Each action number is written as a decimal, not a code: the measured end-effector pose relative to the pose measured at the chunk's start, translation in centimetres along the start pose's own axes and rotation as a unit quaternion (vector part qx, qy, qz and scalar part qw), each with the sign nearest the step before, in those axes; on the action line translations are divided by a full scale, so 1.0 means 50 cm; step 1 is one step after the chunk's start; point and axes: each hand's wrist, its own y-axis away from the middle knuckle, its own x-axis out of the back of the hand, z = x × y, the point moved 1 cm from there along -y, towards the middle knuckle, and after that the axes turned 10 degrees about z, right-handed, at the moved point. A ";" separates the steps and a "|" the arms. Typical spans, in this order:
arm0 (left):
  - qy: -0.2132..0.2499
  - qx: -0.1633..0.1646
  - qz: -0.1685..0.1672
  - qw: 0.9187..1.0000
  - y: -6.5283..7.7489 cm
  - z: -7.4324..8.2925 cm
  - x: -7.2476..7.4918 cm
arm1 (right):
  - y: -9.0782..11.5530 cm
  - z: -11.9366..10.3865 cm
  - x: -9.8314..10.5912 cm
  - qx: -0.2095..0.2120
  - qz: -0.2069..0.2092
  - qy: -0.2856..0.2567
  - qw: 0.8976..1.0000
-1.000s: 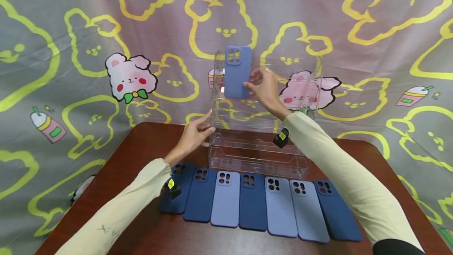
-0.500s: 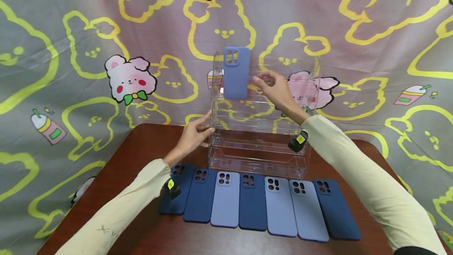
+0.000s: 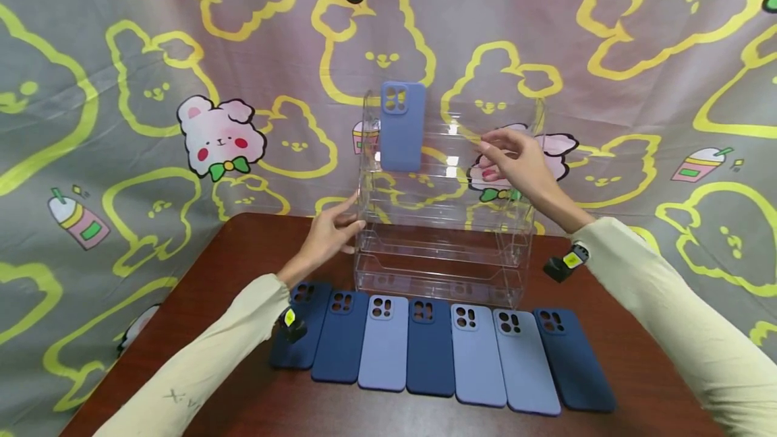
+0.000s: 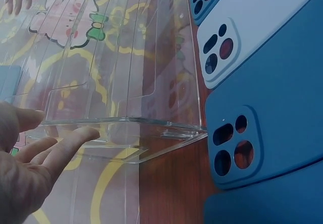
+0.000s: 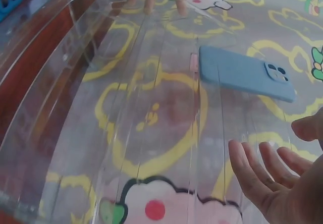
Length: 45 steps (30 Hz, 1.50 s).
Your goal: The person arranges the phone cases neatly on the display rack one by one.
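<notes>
A light blue phone case stands upright in the top tier of a clear acrylic display rack, at its left end. My left hand rests at the rack's left side, fingertips and thumb right at the clear side panel; the left wrist view shows its fingers stretched out. My right hand hovers before the upper right part of the rack, holding nothing. From the right wrist, its fingers look relaxed and apart from the case.
A row of several phone cases lies flat in front of the rack, among them a light blue case, a navy case and a dark blue case at the right end. Behind the brown table hangs a cartoon-print cloth.
My right hand let go of the light blue case and moved right, away from it. The case stays standing in the top tier. My left hand has kept its place.
</notes>
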 end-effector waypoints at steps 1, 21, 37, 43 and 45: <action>0.002 0.000 0.000 1.000 0.000 0.000 -0.001 | 0.004 0.001 0.008 0.001 -0.003 0.009 1.000; 0.006 -0.012 -0.006 1.000 0.008 -0.016 -0.005 | 0.092 0.061 0.188 -0.019 -0.050 0.143 0.988; 0.016 -0.001 0.004 1.000 0.004 -0.006 -0.001 | 0.218 0.171 0.223 -0.057 -0.124 0.258 0.956; 0.004 -0.019 0.019 1.000 0.004 0.001 -0.002 | 0.270 0.209 0.219 -0.105 -0.168 0.313 0.929; 0.010 -0.017 0.026 0.999 0.004 0.002 -0.004 | 0.282 0.215 0.215 -0.113 -0.181 0.330 0.920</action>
